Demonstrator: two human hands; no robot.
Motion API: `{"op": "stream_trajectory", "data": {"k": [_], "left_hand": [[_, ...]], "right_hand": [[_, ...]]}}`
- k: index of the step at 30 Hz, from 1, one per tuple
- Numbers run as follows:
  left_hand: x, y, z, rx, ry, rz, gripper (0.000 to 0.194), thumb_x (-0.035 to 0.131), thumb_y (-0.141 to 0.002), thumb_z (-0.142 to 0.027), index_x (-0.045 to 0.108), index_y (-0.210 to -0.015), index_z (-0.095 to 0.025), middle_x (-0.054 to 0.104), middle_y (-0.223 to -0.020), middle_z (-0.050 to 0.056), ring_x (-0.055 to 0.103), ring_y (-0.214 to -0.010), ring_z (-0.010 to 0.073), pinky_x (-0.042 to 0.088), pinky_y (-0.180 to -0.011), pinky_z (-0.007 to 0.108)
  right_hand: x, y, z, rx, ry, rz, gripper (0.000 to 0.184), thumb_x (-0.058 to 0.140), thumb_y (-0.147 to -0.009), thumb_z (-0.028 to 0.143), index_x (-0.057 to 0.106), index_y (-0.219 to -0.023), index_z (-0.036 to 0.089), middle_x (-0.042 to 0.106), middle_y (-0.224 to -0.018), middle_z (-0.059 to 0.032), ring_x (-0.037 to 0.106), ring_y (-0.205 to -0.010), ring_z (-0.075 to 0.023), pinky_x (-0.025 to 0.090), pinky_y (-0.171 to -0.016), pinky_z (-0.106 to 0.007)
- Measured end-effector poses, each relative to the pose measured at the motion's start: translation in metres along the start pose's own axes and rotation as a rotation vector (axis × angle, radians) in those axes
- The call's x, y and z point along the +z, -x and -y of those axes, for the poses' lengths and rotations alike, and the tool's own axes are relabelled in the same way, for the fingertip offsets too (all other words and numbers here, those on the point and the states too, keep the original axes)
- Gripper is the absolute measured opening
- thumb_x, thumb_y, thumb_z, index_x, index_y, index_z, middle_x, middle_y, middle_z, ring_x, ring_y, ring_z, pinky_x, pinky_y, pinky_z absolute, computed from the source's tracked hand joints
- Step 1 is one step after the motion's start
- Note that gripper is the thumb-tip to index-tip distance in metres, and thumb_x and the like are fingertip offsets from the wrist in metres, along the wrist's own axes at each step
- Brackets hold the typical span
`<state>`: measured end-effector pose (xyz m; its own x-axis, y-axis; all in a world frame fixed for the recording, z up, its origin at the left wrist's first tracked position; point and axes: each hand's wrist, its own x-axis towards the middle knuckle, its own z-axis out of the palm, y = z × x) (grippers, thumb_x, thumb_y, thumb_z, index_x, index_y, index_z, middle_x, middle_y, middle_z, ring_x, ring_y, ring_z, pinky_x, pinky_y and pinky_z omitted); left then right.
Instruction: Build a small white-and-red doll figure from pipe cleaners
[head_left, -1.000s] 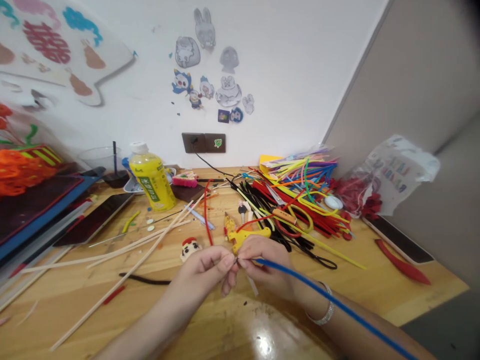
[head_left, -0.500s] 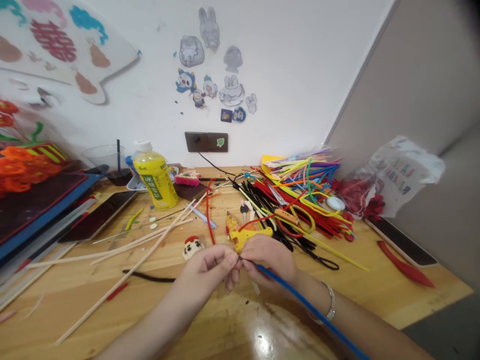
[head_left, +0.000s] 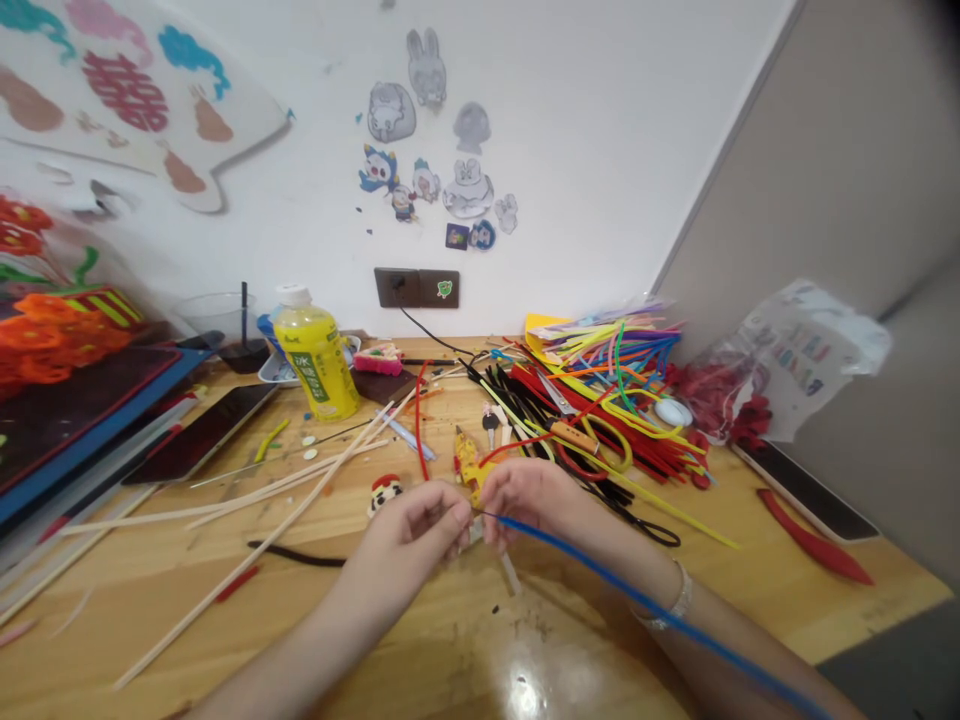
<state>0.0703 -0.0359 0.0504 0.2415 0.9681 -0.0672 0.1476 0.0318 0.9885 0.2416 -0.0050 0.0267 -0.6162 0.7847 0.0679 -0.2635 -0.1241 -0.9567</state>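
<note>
Fingers (head_left: 454,520) of the left hand (head_left: 409,535) pinch one end of a blue pipe cleaner (head_left: 547,536), whose tip looks thin and dark, while those of the right hand (head_left: 536,497) are loosely curled and parted just beside it, apparently gripping nothing. From that pinch, the blue length slants over the right forearm, above the counter (head_left: 592,670), towards the lower edge of the view. The step in hand appears to be fine work on this tip; the next move probably calls for a steady left pinch and a light right-hand grip close to it. Just beyond the hands, a yellow glue gun (head_left: 468,460) lies partly hidden, the likeliest thing to be knocked. Further right, scissors (head_left: 555,395) rest among heaped coloured pipe cleaners (head_left: 637,350). Pale strips (head_left: 255,547) and a small red-capped head (head_left: 385,492) lie leftward, near a yellow drink bottle (head_left: 321,365), leaving the nearer surface fairly free.
</note>
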Motion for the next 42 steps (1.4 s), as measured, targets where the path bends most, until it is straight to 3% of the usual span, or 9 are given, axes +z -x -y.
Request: {"op": "stream_trajectory", "data": {"k": [4, 9, 14, 20, 24, 29, 35, 42], "left_hand": [[0.002, 0.001, 0.001, 0.022, -0.019, -0.018, 0.03, 0.059, -0.071, -0.043, 0.053, -0.055, -0.018, 0.05, -0.05, -0.005, 0.042, -0.048, 0.0102, 0.03, -0.046, 0.021], [0.004, 0.002, 0.004, -0.021, 0.058, -0.049, 0.032, 0.061, -0.07, -0.045, 0.052, -0.055, -0.018, 0.049, -0.048, -0.005, 0.04, -0.047, 0.0095, 0.029, -0.045, 0.021], [0.004, 0.0, 0.009, -0.07, 0.174, -0.048, 0.032, 0.065, -0.069, -0.045, 0.053, -0.057, -0.017, 0.05, -0.047, -0.006, 0.041, -0.045, 0.0081, 0.031, -0.045, 0.02], [0.003, 0.0, 0.01, -0.11, 0.425, -0.078, 0.028, 0.061, -0.074, -0.044, 0.06, -0.07, -0.016, 0.059, -0.059, -0.001, 0.049, -0.051, 0.0102, 0.038, -0.051, 0.022], [0.0, -0.001, 0.004, -0.013, 0.257, -0.098, 0.029, 0.061, -0.073, -0.045, 0.061, -0.065, -0.017, 0.059, -0.059, -0.001, 0.049, -0.054, 0.0117, 0.039, -0.054, 0.023], [0.0, -0.001, 0.0, 0.048, -0.025, -0.106, 0.025, 0.061, -0.07, -0.041, 0.058, -0.06, -0.019, 0.051, -0.052, -0.004, 0.045, -0.051, 0.0121, 0.035, -0.05, 0.023], [0.003, -0.002, 0.004, 0.013, -0.022, -0.092, 0.026, 0.055, -0.072, -0.041, 0.053, -0.06, -0.019, 0.047, -0.051, -0.005, 0.042, -0.05, 0.0116, 0.032, -0.048, 0.022], [0.004, -0.004, 0.014, 0.014, 0.004, -0.081, 0.032, 0.058, -0.071, -0.048, 0.049, -0.059, -0.02, 0.044, -0.05, -0.007, 0.038, -0.048, 0.0107, 0.029, -0.046, 0.021]], "right_hand": [[0.009, 0.0, -0.001, 0.024, 0.24, -0.064, 0.024, 0.068, -0.072, 0.036, 0.057, -0.071, 0.015, 0.059, -0.058, 0.0022, 0.055, -0.049, -0.0085, 0.046, -0.051, -0.021], [0.019, 0.004, -0.003, -0.216, 0.726, -0.196, 0.017, 0.056, -0.079, 0.022, 0.058, -0.064, 0.015, 0.056, -0.056, 0.0023, 0.049, -0.05, -0.0086, 0.037, -0.047, -0.018], [0.021, 0.01, -0.007, -0.419, 1.132, -0.163, 0.02, 0.047, -0.085, 0.019, 0.061, -0.071, 0.016, 0.062, -0.065, -0.0027, 0.054, -0.062, -0.0131, 0.04, -0.059, -0.023], [0.02, 0.007, -0.008, -0.328, 0.866, -0.333, 0.017, 0.05, -0.083, 0.019, 0.063, -0.073, 0.017, 0.06, -0.06, 0.0006, 0.053, -0.053, -0.0102, 0.04, -0.051, -0.019], [0.019, 0.005, -0.007, -0.319, 0.814, -0.405, 0.015, 0.051, -0.08, 0.019, 0.063, -0.071, 0.016, 0.058, -0.057, 0.0016, 0.05, -0.049, -0.0094, 0.038, -0.047, -0.018], [0.021, 0.006, -0.01, -0.447, 0.988, -0.395, 0.017, 0.05, -0.081, 0.018, 0.064, -0.07, 0.017, 0.062, -0.06, 0.0001, 0.053, -0.053, -0.0105, 0.04, -0.051, -0.02], [0.019, 0.007, -0.015, -0.55, 1.252, -0.366, 0.021, 0.046, -0.084, 0.018, 0.064, -0.071, 0.017, 0.064, -0.063, -0.0033, 0.056, -0.057, -0.0134, 0.041, -0.056, -0.023], [0.018, 0.008, -0.019, -0.531, 1.307, -0.282, 0.019, 0.048, -0.086, 0.019, 0.064, -0.076, 0.018, 0.064, -0.065, -0.0024, 0.057, -0.06, -0.0136, 0.042, -0.057, -0.024]]}}
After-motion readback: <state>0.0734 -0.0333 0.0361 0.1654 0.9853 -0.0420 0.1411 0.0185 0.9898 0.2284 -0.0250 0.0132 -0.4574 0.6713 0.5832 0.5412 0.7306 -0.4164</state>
